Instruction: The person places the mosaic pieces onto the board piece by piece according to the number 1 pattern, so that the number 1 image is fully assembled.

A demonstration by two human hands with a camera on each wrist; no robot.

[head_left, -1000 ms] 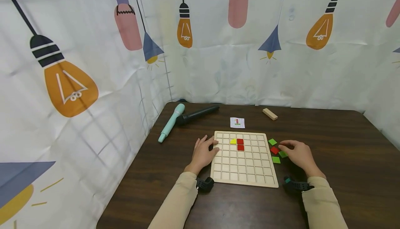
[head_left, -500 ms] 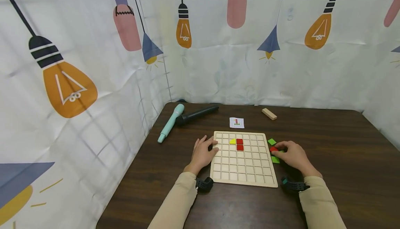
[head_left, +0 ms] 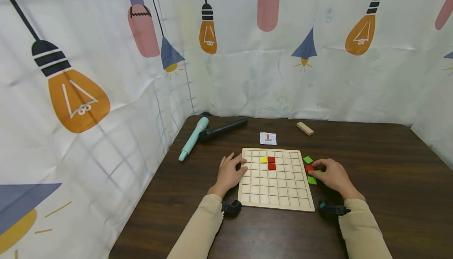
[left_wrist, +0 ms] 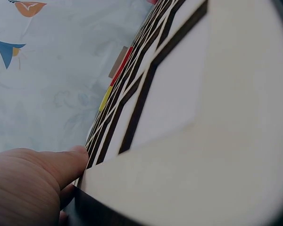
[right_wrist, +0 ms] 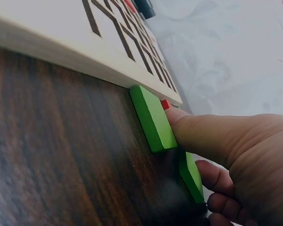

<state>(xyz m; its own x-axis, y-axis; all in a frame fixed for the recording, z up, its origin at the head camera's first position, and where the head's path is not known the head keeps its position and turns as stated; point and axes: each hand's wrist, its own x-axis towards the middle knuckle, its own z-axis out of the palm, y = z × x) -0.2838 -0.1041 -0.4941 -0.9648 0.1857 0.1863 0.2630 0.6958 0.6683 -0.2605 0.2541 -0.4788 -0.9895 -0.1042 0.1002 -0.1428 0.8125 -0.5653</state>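
A pale wooden grid board [head_left: 276, 190] lies on the table. On it sit two red square tiles [head_left: 271, 166] in a column and a yellow triangular tile [head_left: 263, 159] beside the upper one. My left hand [head_left: 228, 174] rests at the board's left edge, thumb and forefinger touching the rim. Right of the board, my right hand [head_left: 330, 174] pinches a loose red tile [head_left: 309, 168] between thumb and forefinger. Green tiles lie around it: one behind [head_left: 308, 160], one in front [head_left: 312, 180], and another partly hidden under the hand. In the right wrist view the thumb covers most of the red tile [right_wrist: 166, 104].
Beyond the board lies a small pattern card [head_left: 268, 138]. A wooden block [head_left: 305, 128] is at the back right. A mint-green stick-like object [head_left: 194, 139] and a black tapered one [head_left: 223, 130] lie at the back left of the dark table [head_left: 385, 164].
My right hand has moved left and its thumb and forefinger have come onto the loose red tile. The left hand has stayed at the board's edge.
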